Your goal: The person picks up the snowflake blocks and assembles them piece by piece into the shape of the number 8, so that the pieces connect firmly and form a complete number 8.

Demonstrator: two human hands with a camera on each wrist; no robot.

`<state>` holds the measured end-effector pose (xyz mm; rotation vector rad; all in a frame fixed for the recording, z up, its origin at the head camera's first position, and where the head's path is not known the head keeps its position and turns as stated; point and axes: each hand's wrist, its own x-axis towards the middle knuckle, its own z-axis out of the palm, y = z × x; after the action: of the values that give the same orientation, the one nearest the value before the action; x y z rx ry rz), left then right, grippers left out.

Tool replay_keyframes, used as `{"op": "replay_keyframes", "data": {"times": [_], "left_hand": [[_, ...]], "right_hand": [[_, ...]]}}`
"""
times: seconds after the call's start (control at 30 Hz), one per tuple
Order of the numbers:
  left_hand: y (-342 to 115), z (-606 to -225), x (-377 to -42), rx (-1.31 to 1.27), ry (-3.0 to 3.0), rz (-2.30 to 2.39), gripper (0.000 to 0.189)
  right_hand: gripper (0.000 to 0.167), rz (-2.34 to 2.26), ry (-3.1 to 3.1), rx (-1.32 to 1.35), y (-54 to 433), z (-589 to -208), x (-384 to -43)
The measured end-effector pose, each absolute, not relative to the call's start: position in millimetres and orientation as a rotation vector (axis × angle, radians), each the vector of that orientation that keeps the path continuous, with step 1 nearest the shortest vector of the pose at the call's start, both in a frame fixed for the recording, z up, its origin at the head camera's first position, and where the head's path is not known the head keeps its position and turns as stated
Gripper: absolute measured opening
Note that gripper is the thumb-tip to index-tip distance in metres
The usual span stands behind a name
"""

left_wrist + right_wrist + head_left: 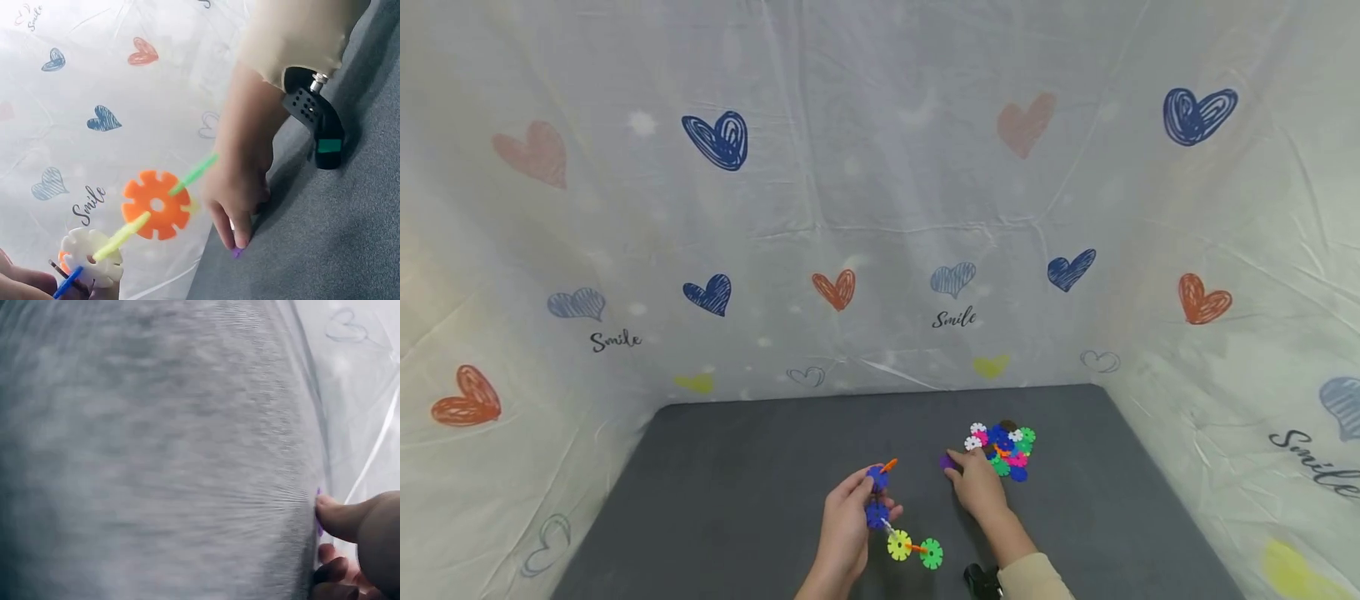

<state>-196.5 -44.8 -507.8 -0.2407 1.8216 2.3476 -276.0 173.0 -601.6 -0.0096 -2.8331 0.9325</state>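
Observation:
My left hand (847, 521) pinches a chain of notched plastic snowflake discs by a dark blue disc (877, 478). Lower in the chain hang another blue disc (877, 514), a yellow disc (899, 545) and a green disc (931, 553), linked by edge-on discs. Seen from the left wrist, an orange disc (156, 226) and a white disc (107, 265) belong to the same chain. Down at the table, thumb and fingers of my right hand (981, 486) pinch a purple disc (947, 461). Only its thin edge shows beside the thumb in the right wrist view.
Just beyond the right hand lies a pile of mixed-colour discs (1022, 458) on the dark grey table (737, 492). A black wrist mount (981, 581) sits by the right sleeve. White cloth with printed hearts (880, 192) hangs behind and at both sides.

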Motion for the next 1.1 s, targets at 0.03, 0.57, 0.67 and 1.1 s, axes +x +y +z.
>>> {"op": "replay_keyframes", "data": {"times": [0.03,0.57,0.67,1.1], "left_hand": [[-44.9,-507.8,-196.8,-0.239,1.825,2.349,0.041],[-42.1,-506.8,-198.9,-0.275,1.881,2.359,0.037],[-41.3,-506.3,-198.6,-0.294,1.888,2.356,0.035],[-41.1,-500.5,-196.0,-0.245,1.909,2.339,0.035]], "right_hand": [[0.033,0.94,-2.834,-0.02,173.1,-601.7,-275.7],[0.019,1.843,-2.406,0.001,152.8,-541.3,-238.0],[0.017,1.944,-2.287,0.044,141.4,-521.5,-224.6],[0.009,1.985,-2.17,0.131,127.1,-502.2,-210.0]]}}
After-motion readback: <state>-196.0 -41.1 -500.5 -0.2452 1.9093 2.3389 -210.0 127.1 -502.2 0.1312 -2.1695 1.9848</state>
